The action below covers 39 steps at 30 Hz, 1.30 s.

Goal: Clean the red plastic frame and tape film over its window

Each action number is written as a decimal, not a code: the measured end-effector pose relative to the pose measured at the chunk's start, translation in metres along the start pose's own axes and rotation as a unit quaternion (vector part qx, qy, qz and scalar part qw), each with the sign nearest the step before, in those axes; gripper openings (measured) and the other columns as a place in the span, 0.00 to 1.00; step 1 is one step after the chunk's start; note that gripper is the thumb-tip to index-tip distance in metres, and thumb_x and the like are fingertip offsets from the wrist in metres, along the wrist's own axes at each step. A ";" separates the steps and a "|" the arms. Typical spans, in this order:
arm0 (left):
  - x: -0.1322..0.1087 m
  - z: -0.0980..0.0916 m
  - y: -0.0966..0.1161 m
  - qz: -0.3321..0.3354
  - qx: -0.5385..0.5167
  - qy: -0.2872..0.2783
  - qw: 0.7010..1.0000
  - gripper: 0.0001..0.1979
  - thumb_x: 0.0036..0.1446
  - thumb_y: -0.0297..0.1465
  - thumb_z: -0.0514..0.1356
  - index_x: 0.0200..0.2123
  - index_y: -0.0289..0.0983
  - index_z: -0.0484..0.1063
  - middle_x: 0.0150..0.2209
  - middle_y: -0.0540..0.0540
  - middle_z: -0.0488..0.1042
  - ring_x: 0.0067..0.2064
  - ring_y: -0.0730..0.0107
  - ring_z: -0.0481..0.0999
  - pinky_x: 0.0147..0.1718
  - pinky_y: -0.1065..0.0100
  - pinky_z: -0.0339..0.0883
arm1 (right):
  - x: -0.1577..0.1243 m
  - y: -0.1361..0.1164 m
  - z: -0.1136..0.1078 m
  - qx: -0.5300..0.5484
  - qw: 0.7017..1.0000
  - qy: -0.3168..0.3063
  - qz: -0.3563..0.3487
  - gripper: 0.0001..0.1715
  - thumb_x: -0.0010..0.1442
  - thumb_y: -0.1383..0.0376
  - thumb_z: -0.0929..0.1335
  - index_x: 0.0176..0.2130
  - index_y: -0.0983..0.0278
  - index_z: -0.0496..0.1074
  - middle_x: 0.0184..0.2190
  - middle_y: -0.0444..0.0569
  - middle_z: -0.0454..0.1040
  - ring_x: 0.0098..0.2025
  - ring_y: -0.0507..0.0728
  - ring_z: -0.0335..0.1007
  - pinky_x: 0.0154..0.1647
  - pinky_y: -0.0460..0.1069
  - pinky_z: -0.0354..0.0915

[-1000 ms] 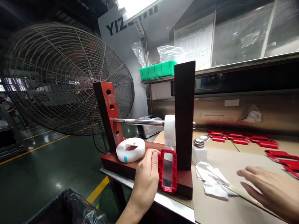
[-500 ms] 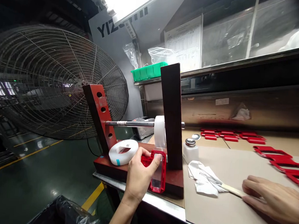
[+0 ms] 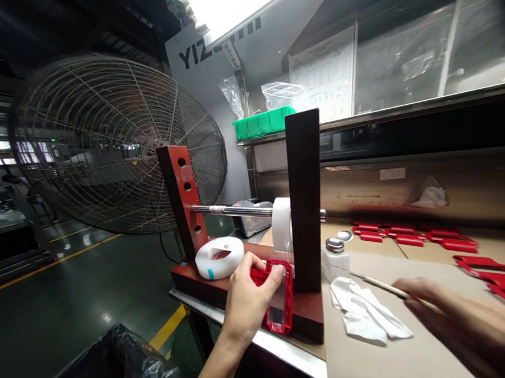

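A steel-edged workbench runs off to the right under a tan cardboard mat, and a large caged fan stands beyond its left end. More red frames lie in rows toward the bench's far edge. Near the left end sits a wooden fixture: a red post and a dark post carry a steel rod between them, apparently so the white tape roll hangs clear and can turn. A second roll lies flat on the base. The left hand, fingers curled and thumb on top, grips a red plastic frame upright on the base, just below the hanging roll. The nearly closed right hand holds a slim wooden-handled blade, its tip just beside a small white bottle and above a crumpled white cloth.
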State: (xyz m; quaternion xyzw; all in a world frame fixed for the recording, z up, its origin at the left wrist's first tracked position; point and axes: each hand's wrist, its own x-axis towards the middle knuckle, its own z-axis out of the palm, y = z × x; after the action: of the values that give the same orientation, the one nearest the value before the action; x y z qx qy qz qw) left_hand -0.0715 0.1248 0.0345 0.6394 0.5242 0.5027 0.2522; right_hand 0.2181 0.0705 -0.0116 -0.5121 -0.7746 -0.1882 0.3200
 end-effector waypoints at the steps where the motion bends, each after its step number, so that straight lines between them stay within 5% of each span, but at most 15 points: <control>1: 0.000 0.000 0.000 -0.002 0.001 0.000 1.000 0.19 0.51 0.46 0.61 0.25 0.40 0.57 0.23 0.56 0.63 0.22 0.76 0.58 0.23 0.72 0.55 | 0.016 -0.010 -0.006 -0.013 0.999 -0.021 -0.047 0.11 0.66 0.64 0.59 0.49 0.55 0.60 0.36 0.52 0.75 0.32 0.57 0.74 0.27 0.48 0.63; 5: -0.002 0.000 -0.001 -0.003 0.007 -0.001 1.000 0.19 0.51 0.45 0.61 0.25 0.40 0.56 0.22 0.56 0.62 0.21 0.76 0.58 0.22 0.72 0.54 | 0.064 -0.039 -0.018 -0.033 0.981 0.039 -0.189 0.07 0.66 0.71 0.58 0.40 0.61 0.61 0.26 0.43 0.67 0.22 0.51 0.63 0.22 0.47 0.55; 11: -0.002 -0.002 -0.001 -0.005 0.015 -0.003 1.000 0.17 0.52 0.44 0.60 0.25 0.40 0.56 0.22 0.56 0.62 0.23 0.75 0.60 0.25 0.71 0.56 | 0.081 -0.048 -0.006 -0.092 0.964 0.041 -0.247 0.16 0.61 0.78 0.56 0.44 0.66 0.65 0.27 0.44 0.66 0.22 0.52 0.62 0.22 0.48 0.55; 39: -0.001 -0.002 -0.004 -0.012 0.023 -0.001 1.000 0.17 0.52 0.43 0.60 0.25 0.41 0.57 0.22 0.55 0.63 0.26 0.71 0.63 0.29 0.69 0.57 | 0.082 -0.053 0.002 -0.111 0.966 0.011 -0.233 0.13 0.59 0.78 0.57 0.36 0.62 0.60 0.26 0.43 0.64 0.21 0.54 0.63 0.20 0.49 0.49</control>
State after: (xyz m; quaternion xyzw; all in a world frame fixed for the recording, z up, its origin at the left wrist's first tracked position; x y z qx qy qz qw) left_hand -0.0752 0.1250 0.0320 0.6392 0.5432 0.4865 0.2444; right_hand 0.1468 0.1051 0.0452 -0.3477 -0.8434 -0.3474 0.2170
